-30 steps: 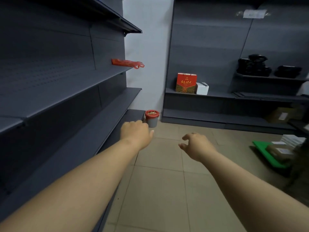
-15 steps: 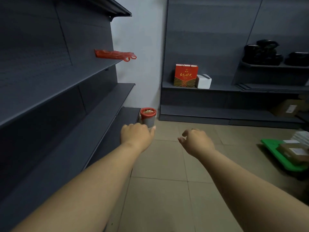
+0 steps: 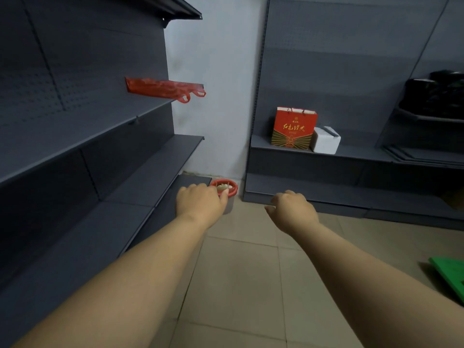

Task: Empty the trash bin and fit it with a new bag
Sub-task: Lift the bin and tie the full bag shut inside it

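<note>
Two hands: both reach forward, bare and empty, toward the corner of the room.
Left hand (image 3: 200, 204): loosely curled, gripping nothing; it overlaps the near side of the bin in this view, but contact cannot be told.
Right hand (image 3: 292, 209): half open, fingers relaxed, holding nothing, apart from the bin on its right.
Trash bin (image 3: 227, 194): a small grey bin with a red liner folded over its rim, standing on the tiled floor (image 3: 241, 272) in the corner, between the end of the left shelving (image 3: 155, 172) and the base of the right-hand unit; pale scraps show inside.
New bag (image 3: 163, 89): a flat red bag lies on the upper left shelf, handles hanging over the edge, well above the bin.
Step in hand: reaching for the bin, by my reading.
Doing it well: take the liner rim at two opposite sides, gather it closed before lifting, and pull straight up so nothing spills.
</note>
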`<state>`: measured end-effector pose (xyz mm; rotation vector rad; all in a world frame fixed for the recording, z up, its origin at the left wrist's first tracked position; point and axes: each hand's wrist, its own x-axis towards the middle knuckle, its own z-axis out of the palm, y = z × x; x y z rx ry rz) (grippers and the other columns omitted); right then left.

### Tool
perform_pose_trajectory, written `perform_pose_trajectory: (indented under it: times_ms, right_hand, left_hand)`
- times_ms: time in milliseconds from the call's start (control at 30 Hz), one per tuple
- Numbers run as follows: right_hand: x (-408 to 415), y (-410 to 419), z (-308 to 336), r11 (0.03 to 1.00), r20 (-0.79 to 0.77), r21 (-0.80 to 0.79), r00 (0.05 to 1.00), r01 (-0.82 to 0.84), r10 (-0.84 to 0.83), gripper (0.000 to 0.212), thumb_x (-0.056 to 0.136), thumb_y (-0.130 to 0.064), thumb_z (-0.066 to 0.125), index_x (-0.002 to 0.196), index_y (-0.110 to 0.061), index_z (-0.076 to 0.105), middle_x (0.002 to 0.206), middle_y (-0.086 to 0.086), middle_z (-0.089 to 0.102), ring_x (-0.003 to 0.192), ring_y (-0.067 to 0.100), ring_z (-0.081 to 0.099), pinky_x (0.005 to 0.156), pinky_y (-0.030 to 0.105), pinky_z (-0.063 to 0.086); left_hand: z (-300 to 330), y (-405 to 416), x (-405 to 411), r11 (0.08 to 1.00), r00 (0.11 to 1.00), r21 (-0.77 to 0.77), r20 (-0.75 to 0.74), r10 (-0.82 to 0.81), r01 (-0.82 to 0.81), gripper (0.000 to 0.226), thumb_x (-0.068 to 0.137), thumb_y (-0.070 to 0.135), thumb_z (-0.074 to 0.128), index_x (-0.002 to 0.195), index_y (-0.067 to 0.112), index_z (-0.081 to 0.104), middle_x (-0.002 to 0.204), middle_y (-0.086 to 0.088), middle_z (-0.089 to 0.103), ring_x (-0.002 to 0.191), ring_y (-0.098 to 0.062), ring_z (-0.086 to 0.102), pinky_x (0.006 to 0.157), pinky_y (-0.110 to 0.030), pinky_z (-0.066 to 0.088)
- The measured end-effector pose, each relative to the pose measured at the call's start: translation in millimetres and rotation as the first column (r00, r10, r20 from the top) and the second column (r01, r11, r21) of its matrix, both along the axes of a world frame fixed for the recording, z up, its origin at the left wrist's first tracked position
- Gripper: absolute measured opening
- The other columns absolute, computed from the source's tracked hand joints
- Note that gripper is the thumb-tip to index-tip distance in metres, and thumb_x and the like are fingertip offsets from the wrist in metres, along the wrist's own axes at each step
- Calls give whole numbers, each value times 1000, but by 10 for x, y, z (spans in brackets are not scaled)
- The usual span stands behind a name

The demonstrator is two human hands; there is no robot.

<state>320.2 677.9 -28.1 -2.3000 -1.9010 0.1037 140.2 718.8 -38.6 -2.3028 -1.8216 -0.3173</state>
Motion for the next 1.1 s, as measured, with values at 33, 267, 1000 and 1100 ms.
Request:
perform_pose_trajectory:
  times_ms: [33,267,1000,1100]
  right_hand:
    - [20,157,-10,1000,-6,0,1000,-6,6,38,95,-41,44,121,-16,58,122,8,55,112,28,51,92,41,46]
    - [243,1254,-163,1000,-15,18,1000,-22,22,38,94,-39,43,122,-17,58,123,7,56,112,27,52,91,41,48]
    - [664,5892,-516,998,-29,61,999,-29,31,37,97,-31,39,123,-12,57,123,10,56,113,29,51,87,40,47]
    - [703,6389,-600,996,-28,66,997,-64,66,37,97,-31,39,123,-11,56,123,10,56,112,29,51,87,41,48]
  left_hand:
    - [-17,159,18,1000,1000,-3,3,7,-7,58,96,45,21,101,9,65,105,-13,67,99,-31,58,83,-38,39]
    - [-154,1367,230,999,999,-21,14,31,-31,57,96,44,20,101,8,65,105,-13,66,99,-30,57,83,-37,39]
    - [-459,6041,647,999,999,35,49,-7,5,51,96,40,24,93,8,63,96,-11,66,89,-29,59,75,-36,37]
    - [-553,6483,677,999,998,30,49,29,-31,50,95,40,25,92,8,64,96,-11,66,89,-30,59,76,-36,39]
